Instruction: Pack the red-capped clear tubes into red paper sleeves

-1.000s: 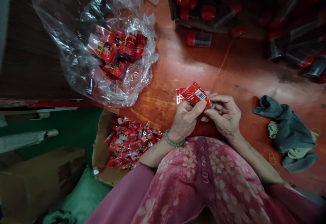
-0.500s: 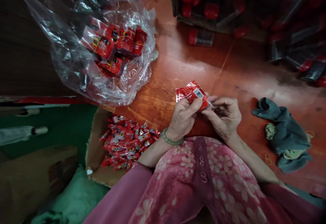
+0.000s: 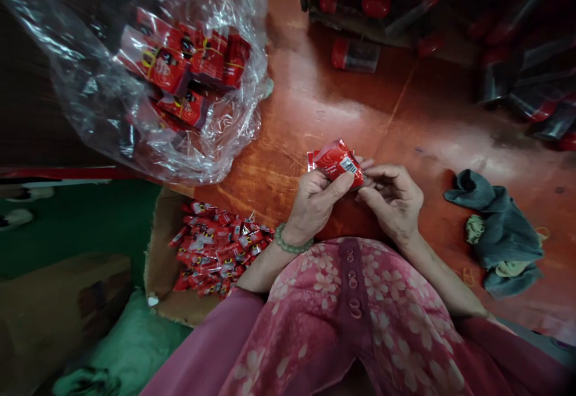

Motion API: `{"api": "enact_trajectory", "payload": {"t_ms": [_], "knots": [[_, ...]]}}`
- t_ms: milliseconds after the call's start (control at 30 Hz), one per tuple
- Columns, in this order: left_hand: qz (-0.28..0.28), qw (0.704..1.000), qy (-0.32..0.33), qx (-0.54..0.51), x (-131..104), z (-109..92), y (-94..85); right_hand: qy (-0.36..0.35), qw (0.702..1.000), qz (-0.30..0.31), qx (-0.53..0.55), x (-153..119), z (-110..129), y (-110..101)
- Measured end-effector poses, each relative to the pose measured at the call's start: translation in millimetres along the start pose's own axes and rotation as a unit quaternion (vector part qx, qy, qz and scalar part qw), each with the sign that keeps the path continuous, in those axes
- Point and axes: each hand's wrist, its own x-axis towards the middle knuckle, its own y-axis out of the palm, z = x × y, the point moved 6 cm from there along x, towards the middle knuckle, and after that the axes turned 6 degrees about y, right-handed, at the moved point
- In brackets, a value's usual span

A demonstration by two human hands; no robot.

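Note:
Red packets [image 3: 335,161], the top one with a white barcode, are held over the table near my body. My left hand [image 3: 312,201], with a green bead bracelet at the wrist, grips them with its thumb on top. At their right edge is my right hand [image 3: 396,198], thumb and fingers pinched together at the packet corner; what it pinches is too small to make out. A cardboard box [image 3: 157,264] of loose red packets [image 3: 220,249] sits left of my left forearm. Bundled red packets [image 3: 166,66] lie in a clear plastic bag [image 3: 211,156] at the upper left.
A grey-blue cloth [image 3: 508,222] lies on the red-brown table [image 3: 297,108] at the right, near a yellow rubber band [image 3: 468,276]. Red-capped clear containers [image 3: 355,55] stand or lie at the top right. A green sack [image 3: 139,336] is at the lower left.
The top packet in my left hand has tilted and shifted slightly, with its barcode lower. Both hands stay close together. The whole view has shifted a little.

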Motion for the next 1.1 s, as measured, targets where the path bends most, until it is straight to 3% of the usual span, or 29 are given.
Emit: {"api": "enact_trajectory", "payload": {"t_ms": [267,500,800,900,1000,1100], "knots": [[0.008,1.0,-0.007,0.01,-1.3,2.3,6.0,0.114,0.986,0.029,0.114,2.6,-8.5,8.7],[0.0,1.0,-0.016,0.016,-6.2,8.6,11.7,0.093,0.99,-0.021,0.108,-2.3,-13.4,-0.5],[0.028,0.999,-0.01,0.028,-8.3,15.9,6.8,0.021,0.995,0.005,0.102,-0.2,-12.9,-1.9],[0.039,0.998,-0.001,0.045,-18.6,0.3,-3.3,0.008,0.994,0.074,0.08,-1.4,-1.9,5.5],[-0.001,0.992,0.008,0.129,-46.0,-32.8,-32.7,-0.016,0.987,0.162,-0.014,-4.0,11.0,11.5],[-0.087,0.969,0.058,0.224,-82.1,-77.3,-71.2,-0.08,0.978,0.131,-0.139,1.1,21.4,2.5]]}}
